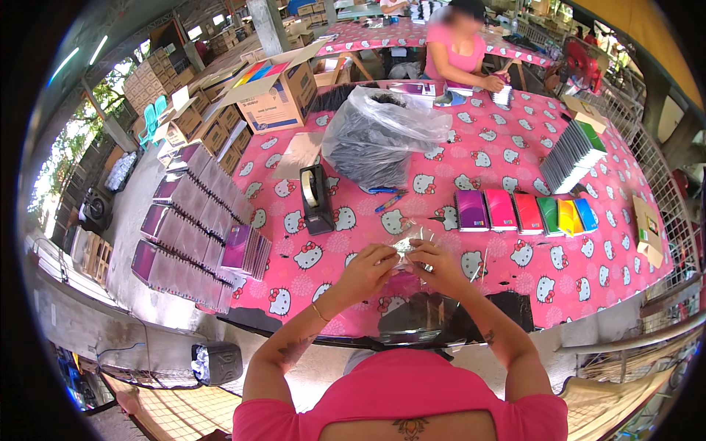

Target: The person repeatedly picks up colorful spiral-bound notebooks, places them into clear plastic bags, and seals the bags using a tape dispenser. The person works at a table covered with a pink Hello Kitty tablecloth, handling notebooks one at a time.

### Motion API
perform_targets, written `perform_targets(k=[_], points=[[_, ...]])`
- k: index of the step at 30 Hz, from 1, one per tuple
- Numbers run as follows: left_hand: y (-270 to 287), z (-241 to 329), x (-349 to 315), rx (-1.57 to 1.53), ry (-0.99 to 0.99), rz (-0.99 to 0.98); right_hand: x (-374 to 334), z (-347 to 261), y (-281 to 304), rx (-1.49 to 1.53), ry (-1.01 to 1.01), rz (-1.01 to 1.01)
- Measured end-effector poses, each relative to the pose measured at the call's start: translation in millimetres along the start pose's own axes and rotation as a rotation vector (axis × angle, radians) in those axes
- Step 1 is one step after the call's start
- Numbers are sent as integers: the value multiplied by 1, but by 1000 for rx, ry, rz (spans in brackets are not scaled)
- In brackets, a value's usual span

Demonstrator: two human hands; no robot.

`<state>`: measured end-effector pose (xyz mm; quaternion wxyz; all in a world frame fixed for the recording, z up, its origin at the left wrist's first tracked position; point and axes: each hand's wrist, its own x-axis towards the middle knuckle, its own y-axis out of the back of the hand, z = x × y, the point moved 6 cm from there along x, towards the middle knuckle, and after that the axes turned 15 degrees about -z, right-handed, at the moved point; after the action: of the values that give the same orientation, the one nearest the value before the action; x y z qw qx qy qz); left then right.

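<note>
Both hands meet over the near edge of the worktop (500, 158), which is covered in a pink cartoon-cat cloth. The left hand (371, 266) and the right hand (434, 266) each have their fingers pinched together on a small clear plastic sleeve (412, 241), held just above the cloth between them. Right below the hands lies a stack of glossy clear sleeves (412, 312) at the worktop's edge.

Beyond the hands, a large clear plastic bag (382, 136) stands open and holds a dark heap whose contents cannot be made out. Just left of it sits a black tape dispenser (315, 198) with a roll of tape in it, and two blue pens (388, 197) lie near the bag's foot.

To the right runs a row of small notebooks (526, 212) in purple, pink, red, green, yellow and blue, with a fanned stack of notebooks (573, 156) farther back. An open cardboard box (283, 92) at the far left corner shows coloured covers inside. Purple notebooks (195, 228) lie in overlapping rows at the left.
</note>
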<state>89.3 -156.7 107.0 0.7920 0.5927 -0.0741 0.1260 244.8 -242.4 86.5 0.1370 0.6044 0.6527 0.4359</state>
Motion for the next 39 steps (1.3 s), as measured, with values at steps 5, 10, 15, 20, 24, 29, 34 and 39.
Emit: perform_targets(k=[5,10,15,20,24,29,34,39], points=[[-8,-25,17,-284,221,-124,-1,-2,-13,210,-199,176],[7,-14,38,-47,272,16,7,9,-7,221,-290,283],[-33,-82,16,-787,489,146,5,40,-26,1019,-444,239],[19,-199,-70,-386,831,671,8,45,-32,995,-465,274],[-14,-245,-97,-1110,1126,625,5,51,-34,1002,-455,284],[-46,-233,-114,-1241,789,998,5,50,-35,984,-471,269],[8,-227,-119,-277,1221,239,0,55,-40,932,-494,296],[48,-108,5,-307,406,-97,-1,54,-42,973,-474,329]])
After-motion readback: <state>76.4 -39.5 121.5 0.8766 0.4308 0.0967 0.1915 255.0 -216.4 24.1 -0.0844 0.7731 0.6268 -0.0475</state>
